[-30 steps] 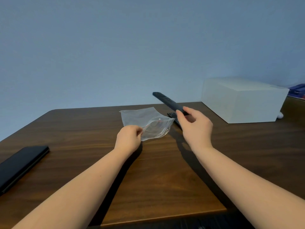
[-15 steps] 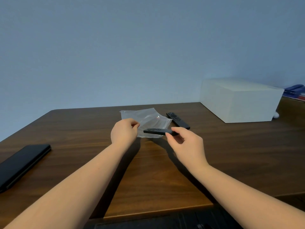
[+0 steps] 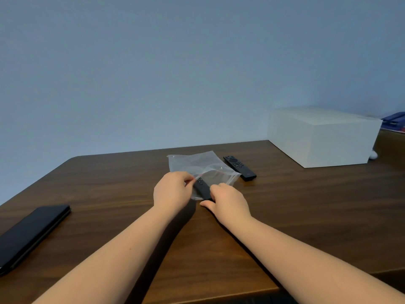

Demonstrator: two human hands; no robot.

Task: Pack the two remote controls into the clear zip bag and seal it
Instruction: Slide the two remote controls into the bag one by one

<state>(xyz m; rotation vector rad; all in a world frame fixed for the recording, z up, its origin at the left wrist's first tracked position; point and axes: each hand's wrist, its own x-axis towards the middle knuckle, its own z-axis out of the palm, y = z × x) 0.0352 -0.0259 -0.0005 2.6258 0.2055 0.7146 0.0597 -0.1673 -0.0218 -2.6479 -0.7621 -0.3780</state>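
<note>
A clear zip bag (image 3: 197, 164) lies on the dark wooden table (image 3: 109, 194) near its far middle. My left hand (image 3: 172, 190) pinches the near edge of the bag's mouth. A slim black remote (image 3: 202, 188) sits partly inside the mouth, its near end gripped by my right hand (image 3: 228, 202). The far end of this remote shows through the plastic. A second black remote (image 3: 239, 168) lies flat on the table just right of the bag, buttons up, untouched.
A white box (image 3: 322, 137) stands at the back right, with a small white object (image 3: 373, 154) beside it and blue items (image 3: 394, 121) behind. A black flat device (image 3: 30, 233) lies near the left edge. The table's near edge runs below my forearms.
My right hand lifted one remote from beside the other, carried it left and down, and slid its tip into the bag mouth. My left hand kept holding the bag's edge.
</note>
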